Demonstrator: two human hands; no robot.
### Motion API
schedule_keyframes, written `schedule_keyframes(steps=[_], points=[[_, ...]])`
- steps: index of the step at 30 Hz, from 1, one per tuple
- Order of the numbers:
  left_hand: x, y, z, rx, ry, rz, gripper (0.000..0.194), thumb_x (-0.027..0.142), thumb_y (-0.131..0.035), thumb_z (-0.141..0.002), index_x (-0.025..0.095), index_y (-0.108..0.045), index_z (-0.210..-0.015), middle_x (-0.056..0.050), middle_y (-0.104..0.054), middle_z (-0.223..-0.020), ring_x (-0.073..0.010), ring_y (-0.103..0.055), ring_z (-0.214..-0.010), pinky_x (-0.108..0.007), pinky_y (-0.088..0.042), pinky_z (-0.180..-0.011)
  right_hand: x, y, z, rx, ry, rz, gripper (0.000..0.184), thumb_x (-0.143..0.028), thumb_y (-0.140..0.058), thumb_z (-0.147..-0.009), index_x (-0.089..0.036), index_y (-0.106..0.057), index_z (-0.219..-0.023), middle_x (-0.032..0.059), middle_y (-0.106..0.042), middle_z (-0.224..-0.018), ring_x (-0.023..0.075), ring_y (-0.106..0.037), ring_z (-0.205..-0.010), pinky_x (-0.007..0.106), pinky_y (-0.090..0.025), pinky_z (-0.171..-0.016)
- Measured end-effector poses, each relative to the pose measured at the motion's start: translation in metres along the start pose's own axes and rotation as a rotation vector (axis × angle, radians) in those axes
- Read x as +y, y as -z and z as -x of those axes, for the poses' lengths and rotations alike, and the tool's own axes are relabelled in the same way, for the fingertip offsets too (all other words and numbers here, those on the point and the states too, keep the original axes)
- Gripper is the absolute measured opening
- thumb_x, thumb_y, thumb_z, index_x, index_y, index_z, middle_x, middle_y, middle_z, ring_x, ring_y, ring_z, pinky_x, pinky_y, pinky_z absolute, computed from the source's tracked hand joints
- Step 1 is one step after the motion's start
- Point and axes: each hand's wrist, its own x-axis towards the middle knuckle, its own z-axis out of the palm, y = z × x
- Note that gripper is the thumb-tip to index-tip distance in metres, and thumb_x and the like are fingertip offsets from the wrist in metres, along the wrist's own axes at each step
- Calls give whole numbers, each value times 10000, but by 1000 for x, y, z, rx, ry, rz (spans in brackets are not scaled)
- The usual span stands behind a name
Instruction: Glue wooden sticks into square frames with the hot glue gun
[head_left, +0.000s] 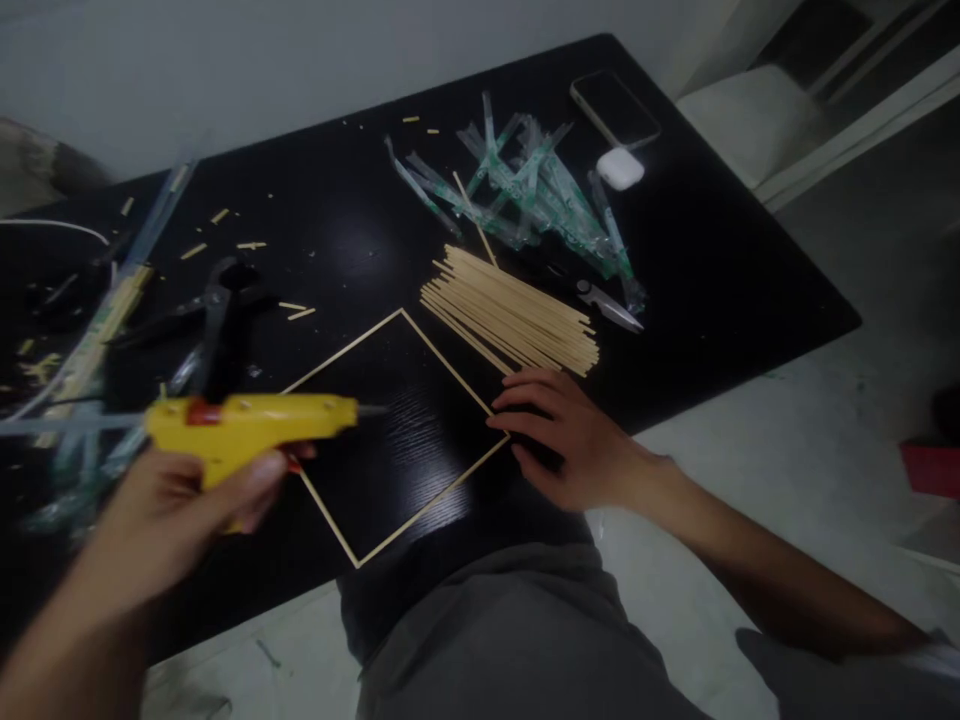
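Note:
My left hand is wrapped round the handle of a yellow hot glue gun, whose nozzle points right above the table. A clear glue stick sticks out of its back end. Below the gun lies a square frame of thin wooden sticks, its left corner hidden behind the gun and hand. At the frame's right corner is my right hand, fingers apart, with fingertips at the stick; I cannot tell how firmly they touch. Just beyond that hand lies a pile of wooden sticks.
Crumpled clear-green wrappers lie behind the pile, with a small folding knife to its right. A phone and a white earbud case are at the far right. Pliers, stick offcuts and more wrappers occupy the left.

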Motion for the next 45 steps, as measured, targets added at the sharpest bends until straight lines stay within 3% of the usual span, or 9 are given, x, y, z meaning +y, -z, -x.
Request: schedule_keyframes(steps=[3,5,9,14,26,35,40,45], points=[[45,-35,-2,-167,-54,155,209,416,-798,-806,208,-781,-815,-11,-760,-671,-130,-619,-450,-204,-497,-385,2,-2,1,11,1,-13,352,-104,-630,-906,-198,-673,-1242,132,-699,-1212,329,-599,-1305,604,-560,-1046],[58,-53,-5,-208,-123,150,191,411,-801,-829,223,-800,-862,-18,-800,-778,-160,-719,-590,-218,-590,-507,3,-2,2,19,2,-30,354,-99,-623,-906,-191,-667,-1245,137,-697,-1216,324,-604,-1298,602,-553,-1058],[56,-71,-11,-210,-266,24,200,427,-737,-925,244,-799,-974,-12,-809,-920,-172,-768,-764,-239,-645,-681,4,-2,2,13,-16,-50,414,-96,-626,-900,-167,-637,-1308,147,-697,-1225,319,-594,-1302,589,-532,-1099],[54,-83,-16,-267,-365,-120,225,414,-656,-1004,219,-749,-938,-14,-772,-939,-152,-747,-748,-212,-588,-597,4,-2,2,-1,-43,-46,516,-116,-621,-910,-178,-564,-1419,149,-691,-1261,328,-578,-1329,599,-524,-1117],[68,-87,-23,-294,-409,-144,253,401,-641,-1008,209,-737,-873,-14,-764,-850,-140,-709,-647,-222,-536,-532,4,-3,4,-6,-65,-61,577,-124,-611,-936,-207,-510,-1498,144,-686,-1316,324,-583,-1364,607,-491,-1171],[64,-88,-22,-322,-356,-110,216,421,-650,-1002,242,-772,-999,-20,-803,-962,-157,-751,-691,-214,-552,-512,4,-4,4,5,-70,-64,551,-130,-616,-948,-214,-518,-1484,133,-694,-1304,316,-604,-1346,595,-507,-1164],[66,-88,-22,-314,-358,-107,240,435,-653,-996,231,-774,-961,-1,-778,-812,-141,-704,-572,-211,-510,-453,5,-4,4,1,-63,-62,535,-129,-623,-950,-193,-528,-1472,135,-696,-1304,312,-600,-1350,580,-503,-1174],[65,-88,-22,-313,-383,-126,236,424,-642,-1007,233,-774,-969,-13,-804,-883,-152,-743,-647,-208,-544,-503,5,-3,4,-2,-66,-71,546,-125,-616,-951,-220,-525,-1481,125,-709,-1296,318,-599,-1353,597,-515,-1149]])
